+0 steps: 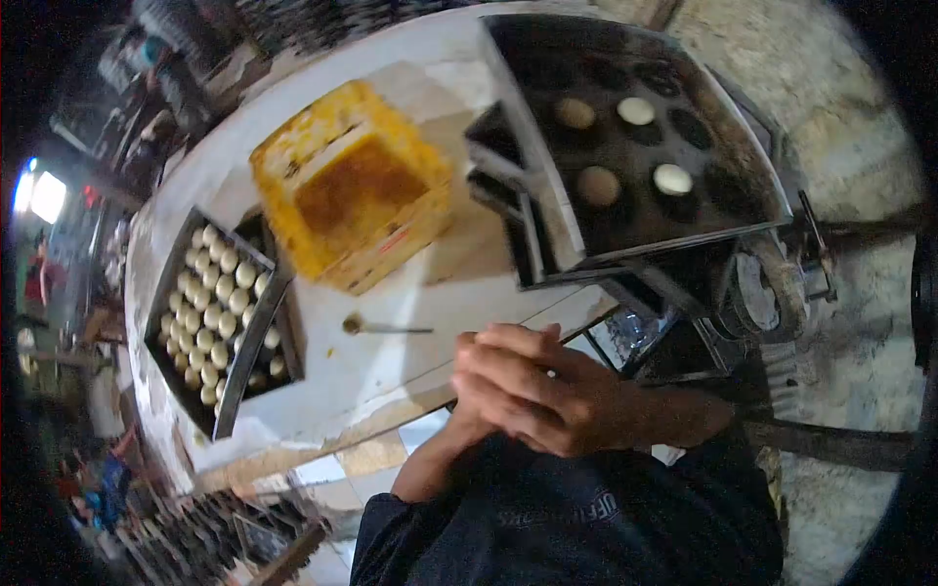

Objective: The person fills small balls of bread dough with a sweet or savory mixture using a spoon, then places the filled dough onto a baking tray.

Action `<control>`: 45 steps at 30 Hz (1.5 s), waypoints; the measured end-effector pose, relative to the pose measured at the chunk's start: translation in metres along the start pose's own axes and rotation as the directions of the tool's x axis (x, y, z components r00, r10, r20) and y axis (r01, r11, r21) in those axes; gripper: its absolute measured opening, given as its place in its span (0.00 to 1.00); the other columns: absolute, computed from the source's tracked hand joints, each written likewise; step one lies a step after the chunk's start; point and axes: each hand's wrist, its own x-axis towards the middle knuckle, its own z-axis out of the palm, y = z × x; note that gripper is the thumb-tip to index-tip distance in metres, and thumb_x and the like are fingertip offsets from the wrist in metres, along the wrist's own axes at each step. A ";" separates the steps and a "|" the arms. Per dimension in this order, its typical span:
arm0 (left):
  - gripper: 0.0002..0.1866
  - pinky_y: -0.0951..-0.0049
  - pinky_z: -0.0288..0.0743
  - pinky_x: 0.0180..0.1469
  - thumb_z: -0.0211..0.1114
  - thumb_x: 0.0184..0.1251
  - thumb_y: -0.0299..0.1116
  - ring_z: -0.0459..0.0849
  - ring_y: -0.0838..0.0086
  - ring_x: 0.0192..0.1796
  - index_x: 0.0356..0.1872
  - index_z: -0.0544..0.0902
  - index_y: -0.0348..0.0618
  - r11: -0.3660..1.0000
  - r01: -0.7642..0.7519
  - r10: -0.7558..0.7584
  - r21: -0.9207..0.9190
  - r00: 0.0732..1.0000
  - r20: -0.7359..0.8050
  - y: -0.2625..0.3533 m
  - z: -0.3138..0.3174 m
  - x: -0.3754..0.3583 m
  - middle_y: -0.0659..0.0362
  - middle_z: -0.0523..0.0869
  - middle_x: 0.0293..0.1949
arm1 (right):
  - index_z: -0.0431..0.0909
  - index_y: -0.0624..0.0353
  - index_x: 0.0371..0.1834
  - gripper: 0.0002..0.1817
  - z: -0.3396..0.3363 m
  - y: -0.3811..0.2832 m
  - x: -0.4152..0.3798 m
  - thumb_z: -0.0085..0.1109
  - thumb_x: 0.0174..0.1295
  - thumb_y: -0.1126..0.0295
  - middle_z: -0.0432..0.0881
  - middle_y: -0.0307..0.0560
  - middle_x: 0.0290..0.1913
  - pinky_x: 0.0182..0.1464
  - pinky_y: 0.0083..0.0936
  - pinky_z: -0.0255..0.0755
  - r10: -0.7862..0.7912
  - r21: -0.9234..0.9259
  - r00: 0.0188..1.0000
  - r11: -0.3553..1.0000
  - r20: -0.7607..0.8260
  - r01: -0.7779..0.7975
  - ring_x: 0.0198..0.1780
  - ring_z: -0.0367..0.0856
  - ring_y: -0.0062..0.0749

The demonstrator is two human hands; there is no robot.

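Note:
My right hand [532,386] is closed over my left hand [471,408] in front of my chest. The fingers are wrapped together, and anything between the palms is hidden. Beyond them, a thin-handled tool [391,329] with a round end lies on the table. A dark tray [576,220] at the upper right bears two pale round pieces [636,110] and two brownish round shapes [598,186]. Many pale balls [210,293] fill the dark tray [181,397] at the left.
A yellow-rimmed open box [281,220], brownish inside, stands on the white table [366,376] between the trays. More dark trays [523,234] are stacked beneath the right one. A round container [757,293] is at the right, near the rough wall [850,146].

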 end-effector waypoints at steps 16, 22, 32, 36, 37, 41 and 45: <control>0.27 0.74 0.70 0.34 0.81 0.45 0.32 0.77 0.74 0.31 0.49 0.82 0.41 0.854 -0.101 0.339 -0.510 0.851 0.401 0.066 0.021 0.071 0.60 0.77 0.29 | 0.61 0.65 0.68 0.35 -0.165 0.317 -0.144 0.49 0.70 0.48 0.65 0.65 0.66 0.68 0.37 0.62 0.676 -0.469 0.737 0.659 0.027 -0.588 0.66 0.67 0.52; 0.20 0.77 0.68 0.33 0.75 0.54 0.31 0.76 0.76 0.31 0.48 0.81 0.42 0.891 0.270 -0.114 -0.364 0.912 0.395 -0.001 -0.028 0.023 0.62 0.78 0.28 | 0.53 0.60 0.75 0.35 -0.191 0.303 -0.117 0.48 0.70 0.52 0.53 0.54 0.77 0.77 0.37 0.40 0.622 -0.559 0.768 0.695 0.153 -0.452 0.79 0.44 0.45; 0.11 0.61 0.75 0.44 0.69 0.55 0.30 0.83 0.55 0.35 0.40 0.86 0.42 0.609 0.516 0.068 0.603 0.723 -0.687 -0.199 -0.332 -0.074 0.51 0.86 0.35 | 0.75 0.69 0.55 0.21 -0.079 0.050 -0.012 0.41 0.73 0.62 0.75 0.62 0.55 0.60 0.45 0.69 0.015 -0.445 0.976 0.889 -0.216 -0.111 0.60 0.72 0.50; 0.28 0.57 0.76 0.41 0.64 0.59 0.56 0.85 0.54 0.36 0.31 0.86 0.34 0.421 0.695 -0.643 0.582 0.682 -0.349 -0.270 -0.399 -0.031 0.44 0.86 0.30 | 0.81 0.64 0.39 0.09 0.028 0.002 0.059 0.58 0.58 0.71 0.79 0.55 0.41 0.48 0.39 0.75 0.233 -0.214 0.955 0.939 -0.182 -0.269 0.45 0.79 0.47; 0.32 0.57 0.76 0.41 0.62 0.60 0.60 0.86 0.54 0.37 0.28 0.85 0.31 0.391 0.671 -0.675 0.630 0.675 -0.299 -0.294 -0.395 -0.023 0.43 0.86 0.29 | 0.81 0.62 0.37 0.08 0.046 -0.004 0.074 0.59 0.55 0.72 0.80 0.54 0.39 0.44 0.35 0.76 0.185 -0.157 0.970 0.965 -0.155 -0.209 0.41 0.80 0.45; 0.31 0.57 0.77 0.42 0.61 0.63 0.57 0.86 0.54 0.37 0.35 0.84 0.29 0.714 0.487 -0.528 0.503 0.846 -0.068 -0.315 -0.396 -0.021 0.41 0.85 0.28 | 0.81 0.59 0.35 0.07 0.113 -0.031 0.093 0.61 0.52 0.73 0.80 0.51 0.36 0.39 0.31 0.76 0.178 0.071 0.977 0.983 -0.120 -0.170 0.37 0.81 0.41; 0.11 0.64 0.73 0.30 0.67 0.60 0.30 0.81 0.62 0.28 0.37 0.76 0.35 0.910 0.219 0.085 0.353 0.734 -0.674 -0.217 -0.348 -0.065 0.50 0.80 0.25 | 0.81 0.61 0.43 0.13 0.167 -0.051 0.109 0.60 0.56 0.68 0.79 0.51 0.36 0.41 0.29 0.74 0.288 0.364 0.957 0.896 -0.038 -0.255 0.34 0.81 0.38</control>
